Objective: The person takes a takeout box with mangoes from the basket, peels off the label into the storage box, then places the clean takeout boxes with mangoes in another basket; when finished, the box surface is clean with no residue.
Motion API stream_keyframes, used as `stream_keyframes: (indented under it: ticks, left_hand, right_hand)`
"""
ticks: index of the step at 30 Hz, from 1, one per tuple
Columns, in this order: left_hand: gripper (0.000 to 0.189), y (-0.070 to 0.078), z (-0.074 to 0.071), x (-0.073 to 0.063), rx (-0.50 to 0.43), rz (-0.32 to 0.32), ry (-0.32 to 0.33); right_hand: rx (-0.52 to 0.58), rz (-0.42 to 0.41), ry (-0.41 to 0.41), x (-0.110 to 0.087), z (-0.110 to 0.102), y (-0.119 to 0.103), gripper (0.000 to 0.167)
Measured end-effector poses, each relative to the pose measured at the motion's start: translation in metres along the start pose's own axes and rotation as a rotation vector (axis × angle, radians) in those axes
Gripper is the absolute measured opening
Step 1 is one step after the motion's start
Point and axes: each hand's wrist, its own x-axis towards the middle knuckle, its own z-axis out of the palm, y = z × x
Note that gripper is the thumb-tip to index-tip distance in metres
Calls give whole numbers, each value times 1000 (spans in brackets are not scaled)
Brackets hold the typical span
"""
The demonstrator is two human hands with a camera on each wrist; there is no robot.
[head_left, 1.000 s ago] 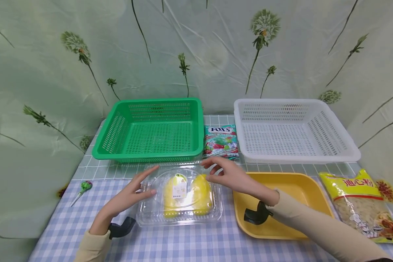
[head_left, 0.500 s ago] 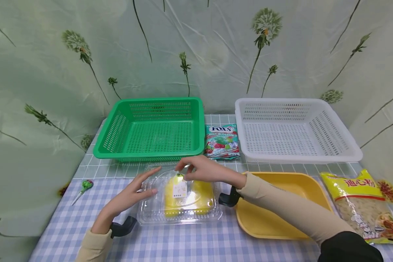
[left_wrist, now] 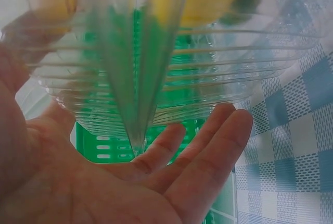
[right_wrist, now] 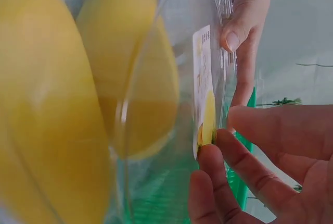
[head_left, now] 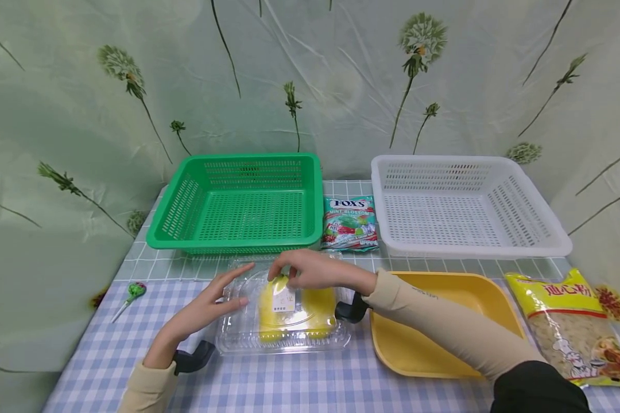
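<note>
A clear plastic clamshell container (head_left: 243, 332) with two yellow mangoes (head_left: 317, 312) inside lies on the cloth; in the right wrist view the mangoes (right_wrist: 41, 109) fill the left. A small white label (head_left: 283, 300) with a yellow fruit design sits on its lid. My left hand (head_left: 204, 310) steadies the container's left side with extended fingers, thumb over the lid. Seen from the left wrist, its fingers (left_wrist: 208, 161) lie along the ribbed edge. Thumb and fingertips of my right hand (head_left: 315, 269) pinch at the label's upper edge, as the right wrist view shows.
Behind stand a green basket (head_left: 237, 244) and a white basket (head_left: 475, 250), a Fox's candy bag (head_left: 350, 223) between them. At right are a yellow tray (head_left: 444, 367) and a pasta bag (head_left: 573, 327). A lollipop (head_left: 134, 291) lies at left on checked cloth (head_left: 268, 384).
My right hand has moved left from the container's right back corner to the label, its fingers bending in. My left hand has stayed at the container's left side.
</note>
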Motion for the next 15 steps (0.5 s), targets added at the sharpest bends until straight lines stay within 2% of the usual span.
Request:
stream_keyframes:
  ticks: [7, 15]
  left_hand:
    - [60, 0, 0, 0, -1, 10, 1]
    - [60, -1, 0, -1, -3, 2, 2]
  right_hand:
    - [-159, 8, -24, 3, 3, -2, 34]
    - [-122, 32, -8, 4, 3, -4, 32]
